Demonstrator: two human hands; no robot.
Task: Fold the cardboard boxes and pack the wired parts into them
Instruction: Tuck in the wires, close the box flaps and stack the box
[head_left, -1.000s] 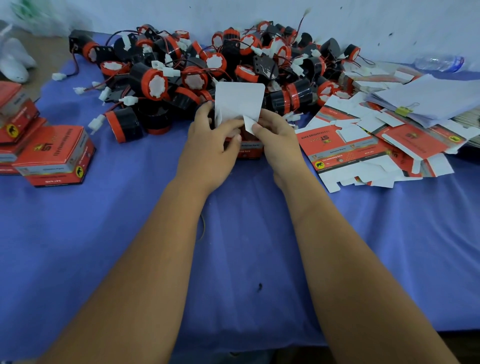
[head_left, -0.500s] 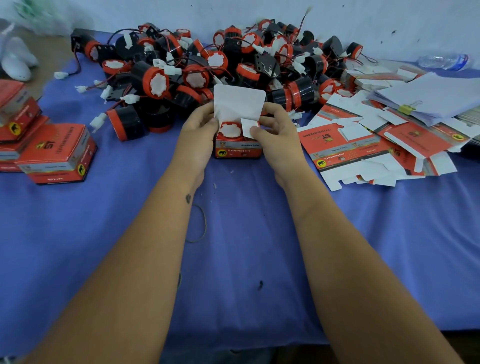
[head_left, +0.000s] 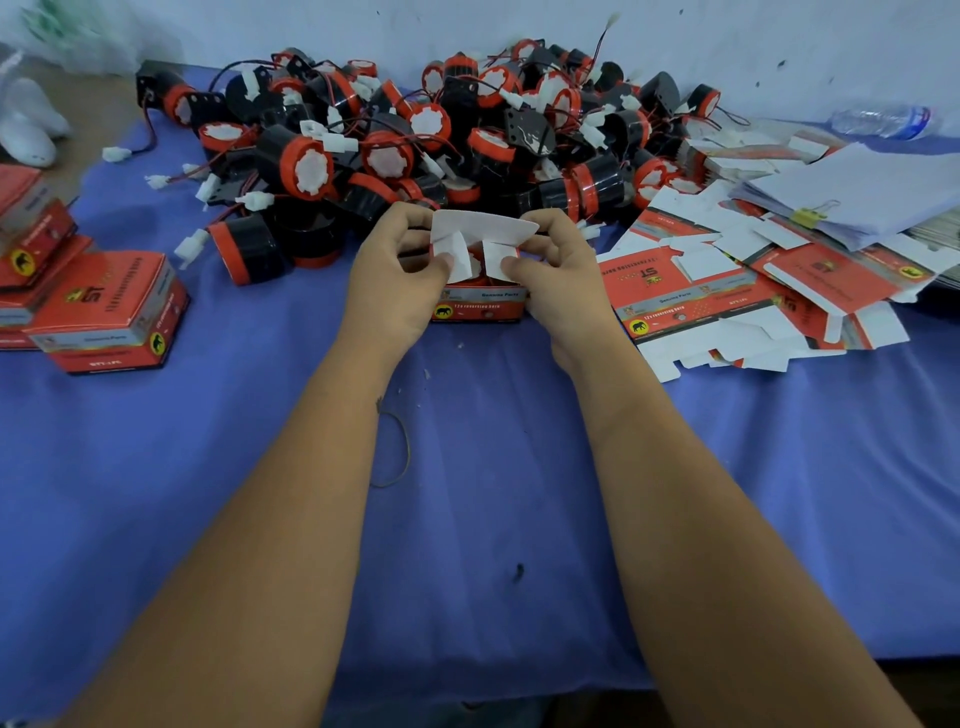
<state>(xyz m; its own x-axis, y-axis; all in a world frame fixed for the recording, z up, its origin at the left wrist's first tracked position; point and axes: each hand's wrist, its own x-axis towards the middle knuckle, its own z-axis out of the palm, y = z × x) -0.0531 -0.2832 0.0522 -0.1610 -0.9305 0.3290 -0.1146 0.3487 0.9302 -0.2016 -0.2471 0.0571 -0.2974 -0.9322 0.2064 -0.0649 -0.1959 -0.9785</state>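
Dim, even indoor light with a bluish cast; soft shadows; wide-angle bending and slight blur toward the edges.

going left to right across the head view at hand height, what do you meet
closed boxes → left hand → open box → right hand → flat boxes → clipped papers

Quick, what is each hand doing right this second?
Left hand: pinching the left side flap of the box.
Right hand: pinching the right side flap of the same box.
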